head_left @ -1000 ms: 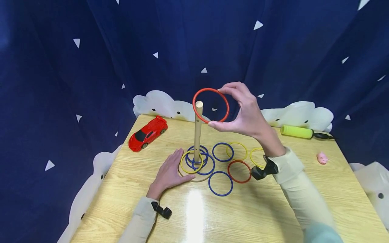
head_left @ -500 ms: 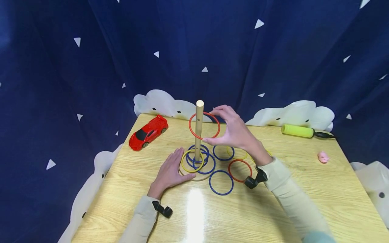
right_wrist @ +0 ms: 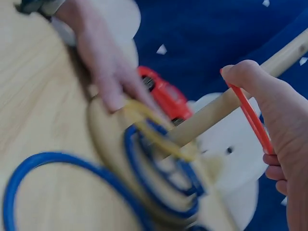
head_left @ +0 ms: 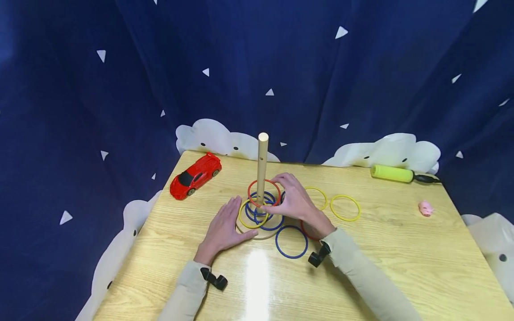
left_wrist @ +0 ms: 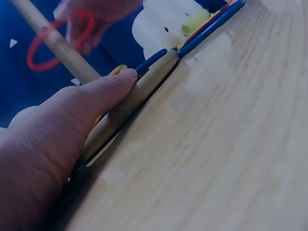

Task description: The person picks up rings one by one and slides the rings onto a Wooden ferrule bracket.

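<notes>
"Since the red ring is off the table, where does the list place it?"

"Red ring, one: around the wooden peg, roughly level, apart from the rings lower down. Right hand, one: spread to the ring's width, thumb gripping the near edge, fingers the far edge. Left hand, one: holding no ring, fingers extended beside the left of the round base, thumb on its near rim."

"Possible faults?"

"First: ring settling crooked. Probable cause: uneven seat, as the yellow ring lies off-centre to the left among the blue rings; an early release by one side of the grip would worsen it. Second: peg leaning or base sliding. Probable cause: ring dragged against the peg while the left hand bears too lightly; its pressure, cannot tell."

"Anything on the right?"

"Third: loose red ring, partly hidden by the right wrist, pushed out of place. Probable cause: the wrist dipping too low"
</notes>
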Tool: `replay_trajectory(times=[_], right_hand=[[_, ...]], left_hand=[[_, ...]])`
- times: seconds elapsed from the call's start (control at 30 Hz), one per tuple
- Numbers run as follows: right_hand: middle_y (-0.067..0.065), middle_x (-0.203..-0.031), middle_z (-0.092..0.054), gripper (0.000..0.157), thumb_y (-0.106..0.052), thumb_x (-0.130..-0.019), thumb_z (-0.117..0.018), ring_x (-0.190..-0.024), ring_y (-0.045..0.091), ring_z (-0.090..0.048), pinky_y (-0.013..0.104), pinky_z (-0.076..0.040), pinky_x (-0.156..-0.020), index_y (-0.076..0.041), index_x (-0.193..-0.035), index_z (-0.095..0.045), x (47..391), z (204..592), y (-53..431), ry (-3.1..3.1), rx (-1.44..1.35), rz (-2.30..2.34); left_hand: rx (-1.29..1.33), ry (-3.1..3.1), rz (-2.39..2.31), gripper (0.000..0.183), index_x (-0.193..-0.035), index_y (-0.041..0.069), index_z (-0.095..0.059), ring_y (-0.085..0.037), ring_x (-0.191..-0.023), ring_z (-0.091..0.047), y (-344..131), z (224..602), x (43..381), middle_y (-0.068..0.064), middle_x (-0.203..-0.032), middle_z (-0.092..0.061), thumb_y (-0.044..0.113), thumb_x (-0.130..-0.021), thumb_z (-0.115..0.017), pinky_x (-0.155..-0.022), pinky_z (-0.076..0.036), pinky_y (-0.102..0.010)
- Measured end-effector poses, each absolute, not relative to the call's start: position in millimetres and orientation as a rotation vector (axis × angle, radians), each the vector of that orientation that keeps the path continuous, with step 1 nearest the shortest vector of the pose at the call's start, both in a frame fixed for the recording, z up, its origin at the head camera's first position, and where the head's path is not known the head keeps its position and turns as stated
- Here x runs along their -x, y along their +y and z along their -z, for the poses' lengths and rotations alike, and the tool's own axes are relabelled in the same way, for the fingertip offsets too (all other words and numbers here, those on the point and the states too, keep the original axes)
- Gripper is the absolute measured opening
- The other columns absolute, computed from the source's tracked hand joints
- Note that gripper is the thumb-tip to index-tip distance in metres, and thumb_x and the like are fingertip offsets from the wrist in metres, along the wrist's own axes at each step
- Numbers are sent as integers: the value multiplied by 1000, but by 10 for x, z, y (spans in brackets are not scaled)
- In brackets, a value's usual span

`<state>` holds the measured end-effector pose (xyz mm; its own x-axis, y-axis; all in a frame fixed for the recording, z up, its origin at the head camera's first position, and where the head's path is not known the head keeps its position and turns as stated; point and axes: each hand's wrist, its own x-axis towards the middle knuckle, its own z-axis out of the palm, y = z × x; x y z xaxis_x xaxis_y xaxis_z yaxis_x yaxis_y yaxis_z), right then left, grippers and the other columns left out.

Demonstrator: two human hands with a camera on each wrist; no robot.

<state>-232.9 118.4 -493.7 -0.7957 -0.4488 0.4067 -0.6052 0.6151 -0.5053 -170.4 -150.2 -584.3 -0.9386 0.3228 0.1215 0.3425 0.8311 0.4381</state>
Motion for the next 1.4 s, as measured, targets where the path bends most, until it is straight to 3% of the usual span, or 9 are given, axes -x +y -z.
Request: replay_trajectory(times=[0.27, 0.5, 0.83, 1.1, 1.4], right_hand=[[10, -129, -63, 91, -73, -66, -84, -119, 29, -59, 47, -54, -99, -5, -125, -70, 2432, 5333, 1161, -2700, -789, -828], [11, -126, -63, 93, -75, -68, -81, -118, 31, -58, 49, -53, -97, -4, -126, -70, 2443, 5412, 1141, -2730, -807, -741], [9, -133, -61, 91, -72, -72, -80, -128, 29, -51, 51, -48, -104, -3, -131, -68, 2349, 5416, 1227, -2720, -780, -800], [14, -144, -58, 89, -57, -77, -85, -137, 32, -50, 56, -39, -114, -4, -144, -58, 2141, 5449, 1607, -2632, -716, -954], [15, -140, -61, 80, -34, -75, -92, -134, 36, -51, 57, -39, -111, -5, -142, -59, 1929, 5569, 2066, -2493, -635, -1067]], left_hand=[[529, -2959, 651, 122, -167, 5, -16, -26, -161, -15, -1490, 5821, 1666, -11, -174, -19, 87, -85, -53, -130, -16, -43], [518, -2967, 636, 124, -167, 4, -16, -25, -161, -14, -1485, 5819, 1648, -10, -174, -18, 88, -84, -52, -130, -16, -43], [514, -2965, 670, 125, -167, 6, -17, -24, -161, -16, -1492, 5816, 1657, -9, -174, -20, 89, -82, -55, -130, -18, -43], [512, -2976, 686, 126, -168, 8, -15, -23, -162, -14, -1499, 5821, 1652, -8, -174, -18, 90, -81, -55, -130, -16, -42], [508, -2987, 680, 126, -168, 9, -14, -22, -162, -12, -1493, 5828, 1649, -7, -175, -17, 91, -81, -53, -131, -14, -41]])
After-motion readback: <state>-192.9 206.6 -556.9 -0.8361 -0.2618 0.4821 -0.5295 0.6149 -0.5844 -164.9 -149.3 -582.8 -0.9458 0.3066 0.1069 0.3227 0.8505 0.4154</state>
